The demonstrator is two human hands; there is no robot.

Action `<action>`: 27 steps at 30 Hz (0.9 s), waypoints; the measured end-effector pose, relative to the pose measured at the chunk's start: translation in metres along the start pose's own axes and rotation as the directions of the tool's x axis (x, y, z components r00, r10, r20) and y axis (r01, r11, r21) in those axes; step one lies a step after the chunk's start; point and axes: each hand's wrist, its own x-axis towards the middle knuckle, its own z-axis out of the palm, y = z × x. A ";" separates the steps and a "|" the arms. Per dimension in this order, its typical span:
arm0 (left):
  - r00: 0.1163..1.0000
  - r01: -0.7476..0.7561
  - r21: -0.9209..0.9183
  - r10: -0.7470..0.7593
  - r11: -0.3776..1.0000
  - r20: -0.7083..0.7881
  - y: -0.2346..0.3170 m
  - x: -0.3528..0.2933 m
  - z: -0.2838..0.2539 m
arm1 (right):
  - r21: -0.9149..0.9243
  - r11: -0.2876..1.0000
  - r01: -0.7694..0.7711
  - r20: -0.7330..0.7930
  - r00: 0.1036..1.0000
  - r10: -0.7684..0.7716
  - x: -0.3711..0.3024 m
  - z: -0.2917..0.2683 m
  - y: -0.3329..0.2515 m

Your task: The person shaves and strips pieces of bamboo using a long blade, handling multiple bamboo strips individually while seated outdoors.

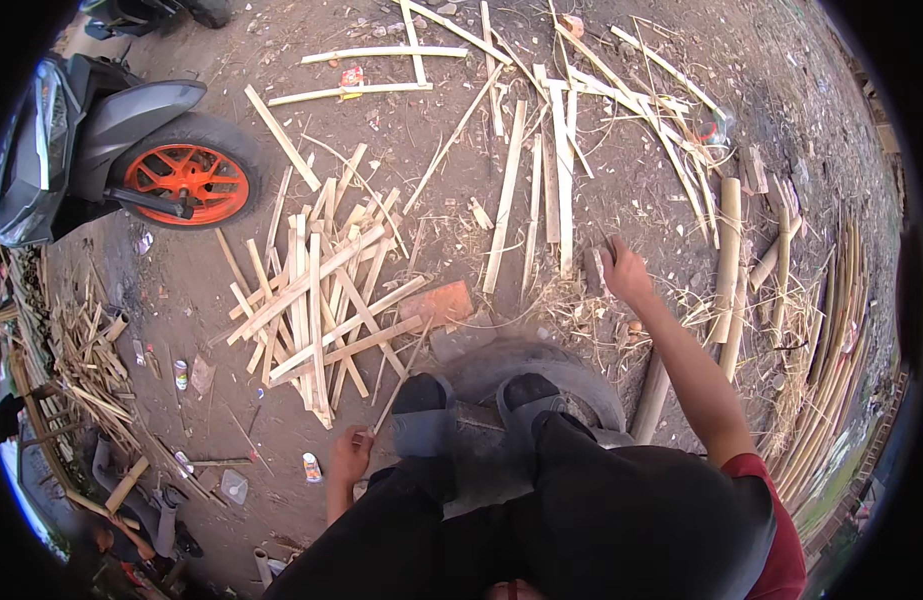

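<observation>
My left hand (pixel 351 453) is low beside my left foot, its fingers closed at the lower end of a thin bamboo strip (pixel 403 378). That strip slants up past my sandal (pixel 424 422). Just above it lies a crossed pile of split bamboo strips (pixel 316 290). My right arm reaches forward, and my right hand (pixel 626 274) is closed near the ground. Its fingers hide most of what they grip. Against them is a small grey-brown block (pixel 594 272), with pale shavings (pixel 571 305) around it.
A reddish brick (pixel 436 304) and an old tyre (pixel 591 385) lie by my feet. More strips (pixel 506 200) are spread ahead. Bamboo poles (pixel 728 260) lie at right. A motorbike wheel (pixel 186 180) stands at upper left; another person (pixel 131 535) is at lower left.
</observation>
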 end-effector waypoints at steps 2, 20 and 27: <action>0.991 -0.121 0.039 0.118 0.992 0.059 0.037 0.008 -0.037 | -0.027 1.000 -0.004 0.012 1.000 0.004 -0.005 0.022 0.012; 0.892 -0.414 0.228 0.343 0.881 0.295 0.311 0.293 0.084 | 0.620 0.580 -0.529 0.205 0.822 0.531 -0.229 0.028 0.029; 0.996 -0.085 0.379 0.076 0.921 0.040 0.247 0.284 0.249 | 0.611 0.397 -0.686 0.391 0.696 0.602 -0.277 -0.025 -0.013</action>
